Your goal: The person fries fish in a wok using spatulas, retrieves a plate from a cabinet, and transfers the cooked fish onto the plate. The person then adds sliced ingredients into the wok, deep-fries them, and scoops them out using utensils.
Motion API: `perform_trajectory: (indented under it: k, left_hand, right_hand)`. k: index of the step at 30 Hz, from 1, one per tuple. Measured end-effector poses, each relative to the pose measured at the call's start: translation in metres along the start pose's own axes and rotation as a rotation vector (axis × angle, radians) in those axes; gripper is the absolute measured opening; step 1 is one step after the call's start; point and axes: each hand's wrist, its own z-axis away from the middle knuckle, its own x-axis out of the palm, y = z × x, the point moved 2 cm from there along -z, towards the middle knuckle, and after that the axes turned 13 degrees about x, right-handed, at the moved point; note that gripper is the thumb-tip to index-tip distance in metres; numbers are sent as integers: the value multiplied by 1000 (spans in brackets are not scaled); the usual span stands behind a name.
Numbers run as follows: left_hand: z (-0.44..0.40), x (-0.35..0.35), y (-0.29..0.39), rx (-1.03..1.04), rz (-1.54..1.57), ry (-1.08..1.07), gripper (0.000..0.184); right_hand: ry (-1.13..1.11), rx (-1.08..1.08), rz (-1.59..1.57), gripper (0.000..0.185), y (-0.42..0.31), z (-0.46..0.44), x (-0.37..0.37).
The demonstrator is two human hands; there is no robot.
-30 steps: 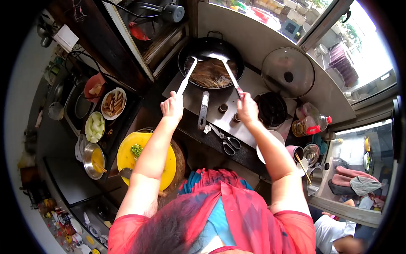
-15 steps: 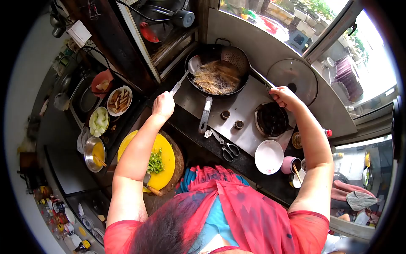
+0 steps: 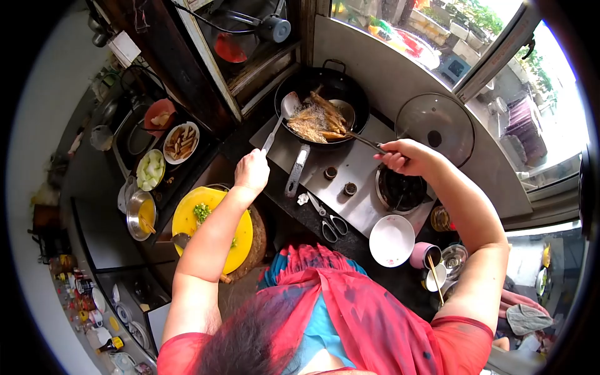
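My left hand (image 3: 252, 170) is closed round the handle of a metal wok spatula (image 3: 290, 104), whose rounded head rests inside the wok's left side. In the black wok (image 3: 357, 87), brown strips of food (image 3: 319, 117) fry in bubbling oil. With closed fingers, my right hand (image 3: 403, 157) grips the handle of a skimmer (image 3: 342, 112). The skimmer's round head is down in the wok, partly hidden by the strips. The wok's long handle (image 3: 297, 170) points toward me, between my two hands.
A glass lid (image 3: 459, 115) leans behind the second burner (image 3: 400, 187). Scissors (image 3: 333, 225), a white bowl (image 3: 392, 240) and a pink cup (image 3: 422, 254) sit along the counter. Chopped greens (image 3: 202, 212) lie on a yellow board (image 3: 186, 203) at left. Nearby stands a plate of brown strips (image 3: 181, 142).
The skimmer has gone from the wok's right rim down into the oil among the strips, which are now heaped up. My right hand has moved slightly left and lower.
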Motion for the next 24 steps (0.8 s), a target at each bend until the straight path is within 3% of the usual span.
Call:
perform_trajectory:
  k: [11,14,18,24]
  left_hand:
    - [5,8,6,6,175,132,23]
    - [-13,7,2,18,212,176,32]
    - [-50,9,19,57,77,148,24]
    - [-113,38,23,280,-196,106,25]
  right_hand:
    - [-397,0,-516,22,27,-34,39]
    - [-385,-36,-521,22,26,-39,37]
    - [-288,-87,-495,22,19,-45,40]
    - [-278,-83,-441,24,6,-57,35]
